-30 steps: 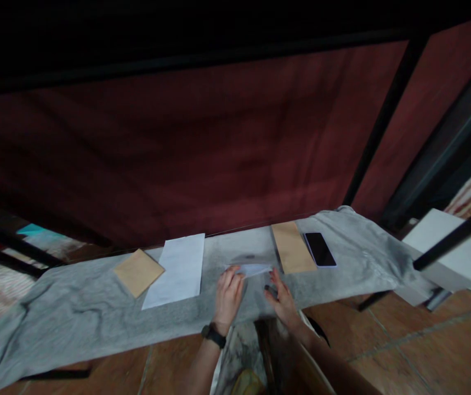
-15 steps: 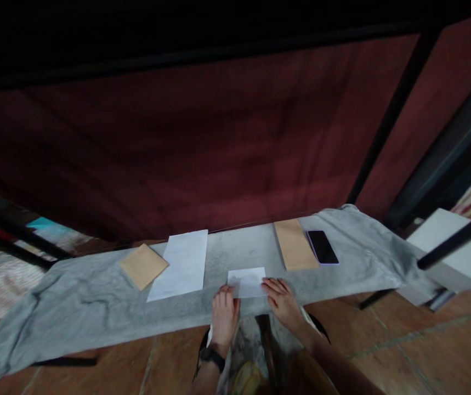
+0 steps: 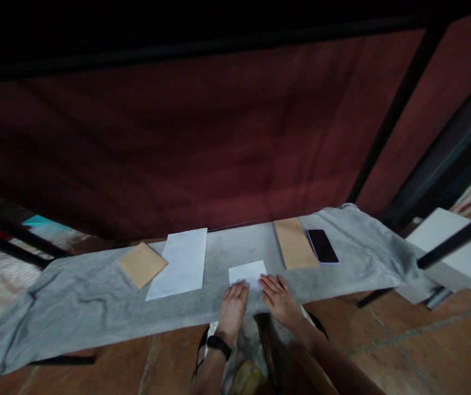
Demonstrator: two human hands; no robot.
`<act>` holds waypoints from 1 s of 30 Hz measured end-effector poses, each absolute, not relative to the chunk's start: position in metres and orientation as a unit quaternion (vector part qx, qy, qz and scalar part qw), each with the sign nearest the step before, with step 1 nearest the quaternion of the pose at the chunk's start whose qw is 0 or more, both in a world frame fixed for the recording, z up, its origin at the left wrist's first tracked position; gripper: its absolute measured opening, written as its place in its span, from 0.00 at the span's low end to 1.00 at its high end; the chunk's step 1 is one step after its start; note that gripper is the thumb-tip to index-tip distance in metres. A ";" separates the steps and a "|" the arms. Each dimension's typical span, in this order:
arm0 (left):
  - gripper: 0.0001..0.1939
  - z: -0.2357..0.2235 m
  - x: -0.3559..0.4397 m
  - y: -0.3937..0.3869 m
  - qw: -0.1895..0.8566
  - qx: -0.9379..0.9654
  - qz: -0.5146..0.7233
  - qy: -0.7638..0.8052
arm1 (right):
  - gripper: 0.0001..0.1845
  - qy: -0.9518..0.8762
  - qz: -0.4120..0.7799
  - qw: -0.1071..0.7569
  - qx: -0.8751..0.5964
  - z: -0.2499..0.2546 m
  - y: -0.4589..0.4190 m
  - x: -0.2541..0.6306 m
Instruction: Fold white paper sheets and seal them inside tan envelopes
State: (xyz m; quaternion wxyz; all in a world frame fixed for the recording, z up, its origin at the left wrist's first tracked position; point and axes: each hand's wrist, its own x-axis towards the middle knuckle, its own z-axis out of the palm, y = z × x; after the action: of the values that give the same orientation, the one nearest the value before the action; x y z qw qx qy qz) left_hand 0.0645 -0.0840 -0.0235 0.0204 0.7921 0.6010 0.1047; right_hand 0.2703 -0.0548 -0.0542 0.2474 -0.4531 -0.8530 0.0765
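A small white sheet of paper [image 3: 247, 270], seemingly folded, lies on the grey cloth [image 3: 107, 299] right in front of me. My left hand [image 3: 233, 307] rests flat on its near left part, fingers stretched out and palm down. On its right edge lie the fingertips of my right hand [image 3: 278, 299], also extended and palm down. Both hands cover the near part of the paper, so its lower edge is partly hidden. Neither hand grips anything.
To the left, a larger white sheet [image 3: 181, 262] lies beside a square brown envelope [image 3: 142, 265] that touches it. On the right are a long brown envelope [image 3: 296, 244] and a dark-screened phone [image 3: 322, 246]. A dark red cloth [image 3: 219, 148] hangs behind, with a black metal leg [image 3: 391, 123].
My left hand has slid right and forward onto the paper, closer to my right hand. The paper's far edge now slants slightly up to the right. My right hand has barely moved.
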 end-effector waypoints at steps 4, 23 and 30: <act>0.22 -0.023 0.064 -0.085 0.035 0.788 0.133 0.601 | 0.23 -0.855 0.074 0.246 -0.451 -0.053 -0.058 0.271; 0.24 -0.024 0.094 -0.043 0.043 0.738 0.107 0.665 | 0.23 -0.847 0.080 0.247 -0.464 -0.050 -0.059 0.269; 0.23 -0.029 0.108 -0.025 0.084 0.771 0.134 0.617 | 0.24 -0.846 0.077 0.245 -0.467 -0.049 -0.059 0.269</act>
State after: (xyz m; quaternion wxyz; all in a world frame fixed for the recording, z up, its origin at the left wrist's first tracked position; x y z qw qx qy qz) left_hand 0.1080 -0.0250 -0.0288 0.0839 0.7713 0.6166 0.1340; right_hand 0.2685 -0.0588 -0.0486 0.2446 -0.4671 -0.8462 0.0774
